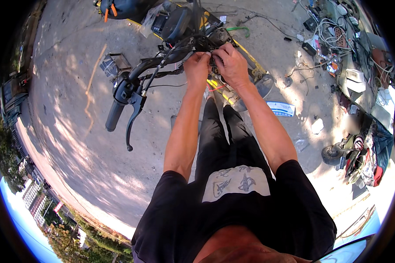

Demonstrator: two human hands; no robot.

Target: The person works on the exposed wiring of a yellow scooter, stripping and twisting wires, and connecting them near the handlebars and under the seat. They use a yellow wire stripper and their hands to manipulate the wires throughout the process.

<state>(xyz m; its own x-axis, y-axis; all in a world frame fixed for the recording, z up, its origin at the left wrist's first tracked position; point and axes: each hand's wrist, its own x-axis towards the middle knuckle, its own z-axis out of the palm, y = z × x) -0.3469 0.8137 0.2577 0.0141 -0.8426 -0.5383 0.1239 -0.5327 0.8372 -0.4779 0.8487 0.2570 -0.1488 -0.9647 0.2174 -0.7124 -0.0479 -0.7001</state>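
Note:
My left hand (pixel 196 68) and my right hand (pixel 231 66) meet among dark cables at the centre of a two-wheeler's handlebar (pixel 178 52). Fingers of both are bent and pinched close together; what they hold is too small and hidden to make out. The bar runs down-left to a switch housing (pixel 125 91), a black grip (pixel 115 115) and a brake lever (pixel 135 119). Beneath my hands are the yellow frame (pixel 226 91) and red wires. Above them sit a dark padded part (pixel 176 26) and a black boxy object (pixel 159 23) beside a plastic bag.
Tangled cables (pixel 333 33), loose electrical parts, white plastic pieces (pixel 354 79) and a heap of cloth (pixel 373 149) with a small wheel (pixel 331 154) lie along the right. A folded grey object (pixel 115 66) lies on the pavement left of the handlebar. Buildings and trees show at the lower left.

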